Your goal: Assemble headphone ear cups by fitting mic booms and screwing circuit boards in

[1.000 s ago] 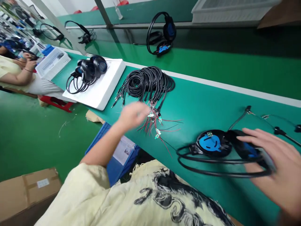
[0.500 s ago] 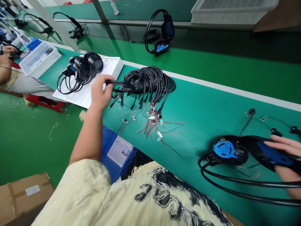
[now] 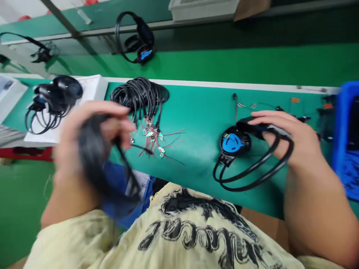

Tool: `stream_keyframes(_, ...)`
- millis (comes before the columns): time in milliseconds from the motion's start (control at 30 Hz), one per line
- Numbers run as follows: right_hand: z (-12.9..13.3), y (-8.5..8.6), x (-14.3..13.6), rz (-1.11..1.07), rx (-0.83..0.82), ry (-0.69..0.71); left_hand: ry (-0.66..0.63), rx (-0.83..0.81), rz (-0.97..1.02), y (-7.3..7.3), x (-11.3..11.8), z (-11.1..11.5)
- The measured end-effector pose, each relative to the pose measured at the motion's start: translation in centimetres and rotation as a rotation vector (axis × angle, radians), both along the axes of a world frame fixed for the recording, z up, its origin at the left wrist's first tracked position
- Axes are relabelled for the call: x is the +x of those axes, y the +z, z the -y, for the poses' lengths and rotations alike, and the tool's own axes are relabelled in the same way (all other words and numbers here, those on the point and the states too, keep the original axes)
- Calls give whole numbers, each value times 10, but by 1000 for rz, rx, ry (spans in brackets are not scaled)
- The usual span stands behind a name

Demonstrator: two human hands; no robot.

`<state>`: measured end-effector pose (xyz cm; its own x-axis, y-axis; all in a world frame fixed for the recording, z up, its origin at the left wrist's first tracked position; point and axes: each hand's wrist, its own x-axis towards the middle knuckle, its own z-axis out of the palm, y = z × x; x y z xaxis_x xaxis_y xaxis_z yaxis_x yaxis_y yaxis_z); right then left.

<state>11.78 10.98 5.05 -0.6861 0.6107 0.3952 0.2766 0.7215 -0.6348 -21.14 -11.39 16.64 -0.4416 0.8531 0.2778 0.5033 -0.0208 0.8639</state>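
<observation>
My left hand [image 3: 95, 123] is closed around a coiled black cable [image 3: 94, 160], raised in front of the bench and blurred by motion. On the bench beyond it lies a pile of similar black cables [image 3: 140, 93], with red and black wire ends and small green circuit boards [image 3: 153, 134] spread toward me. At the right, my right hand [image 3: 283, 130] grips an opened headset [image 3: 248, 186] by its far earcup and band. The headset's near earcup shows a blue inner plate [image 3: 232, 142] facing up. A thin microphone stalk [image 3: 235, 102] stands up behind that earcup.
Several headsets [image 3: 56, 93] sit on a white foam tray [image 3: 97, 89] at the left. Another headset [image 3: 137, 39] hangs beyond the bench. A blue bin [image 3: 340, 142] stands at the right edge. Small parts [image 3: 295, 100] lie along the back right of the green bench [image 3: 193, 157].
My left hand has lifted a coiled cable from the pile and brought it toward me. The view has turned right, and more of my right hand on the headset shows.
</observation>
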Motion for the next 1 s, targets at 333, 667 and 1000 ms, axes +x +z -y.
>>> stream_keyframes(333, 19, 3, 22, 129, -96, -193, -24, -385, -391, -165, 11, -193)
stream_keyframes(667, 96, 13, 70, 494, -141, -64, -422, -355, -676, -152, 44, -77)
stream_keyframes(1000, 60, -5, -52, 277, -187, 51, -370, -240, -552, -165, 69, -99)
